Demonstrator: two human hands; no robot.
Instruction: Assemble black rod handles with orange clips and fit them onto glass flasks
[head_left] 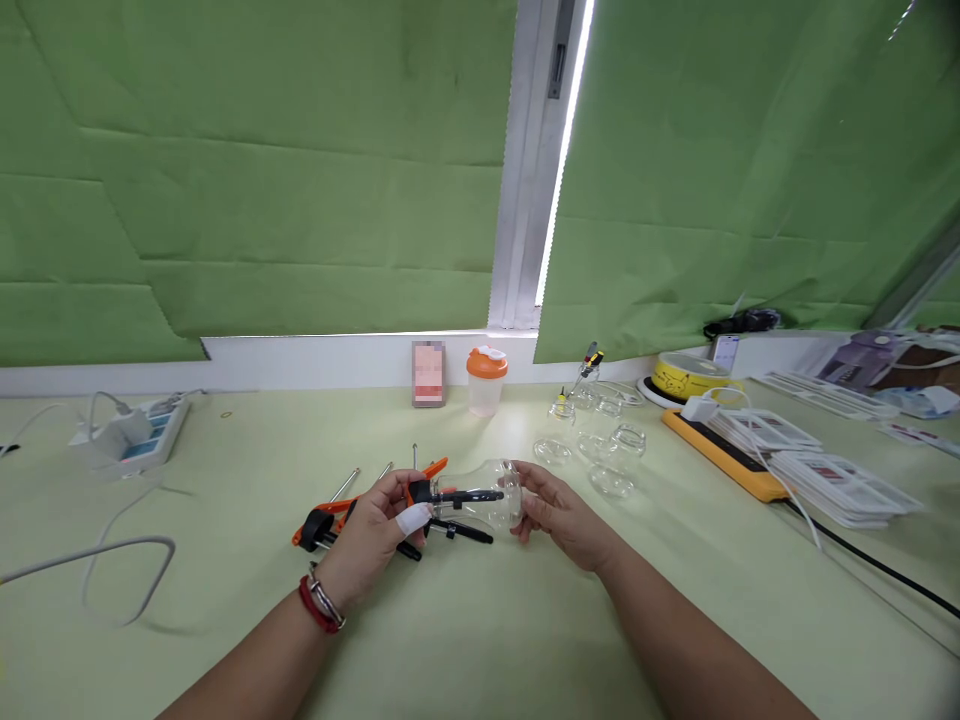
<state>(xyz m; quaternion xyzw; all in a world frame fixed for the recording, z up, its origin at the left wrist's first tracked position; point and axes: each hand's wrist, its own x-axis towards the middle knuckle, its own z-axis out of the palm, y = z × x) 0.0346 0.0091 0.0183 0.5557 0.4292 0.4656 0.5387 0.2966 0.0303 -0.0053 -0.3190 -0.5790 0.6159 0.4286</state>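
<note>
A clear bottle lies on its side between my hands, just above the table. My right hand has its fingers closed round the bottle's wide base end. At the neck end, my left hand, with white tape on the thumb, grips an orange-and-black pump head. The pump's black stem appears to extend inside the bottle. Beside and under my left hand lie several similar pump heads with orange levers and metal rods. Another black stem rests just below the bottle.
Several clear bottles lie right of centre, with screwdrivers behind. An orange-lidded cup and a phone stand at the back wall. To the right are an orange power strip and stacked white cards; a cable lies left.
</note>
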